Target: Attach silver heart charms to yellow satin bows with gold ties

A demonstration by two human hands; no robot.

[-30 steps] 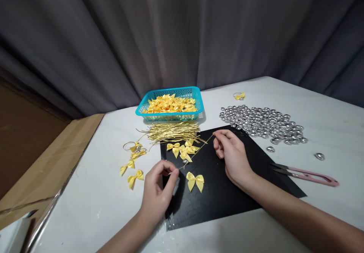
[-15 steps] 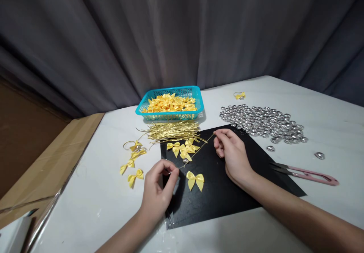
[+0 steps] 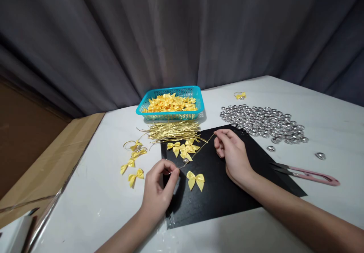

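Between my hands a thin gold cord (image 3: 202, 146) is stretched on a slant, with a silver heart bead (image 3: 185, 161) on it. My left hand (image 3: 161, 183) pinches the lower end between thumb and forefinger. At the upper end, my right hand (image 3: 231, 150) grips the cord with its fingertips, the other fingers curled. Beneath them lies a black mat (image 3: 218, 192). On it a single yellow ribbon bow (image 3: 195, 180) rests just right of my left hand, and several more yellow bows (image 3: 187, 147) lie close behind the bead.
A turquoise basket (image 3: 170, 113) of yellow bows stands at the back, with a bundle of gold cords (image 3: 173, 131) before it. Silver heart beads (image 3: 261, 120) are heaped at right, near pink-handled snips (image 3: 309, 174). Several bows (image 3: 135, 177) lie left; one looped bow (image 3: 241, 95) sits far back.
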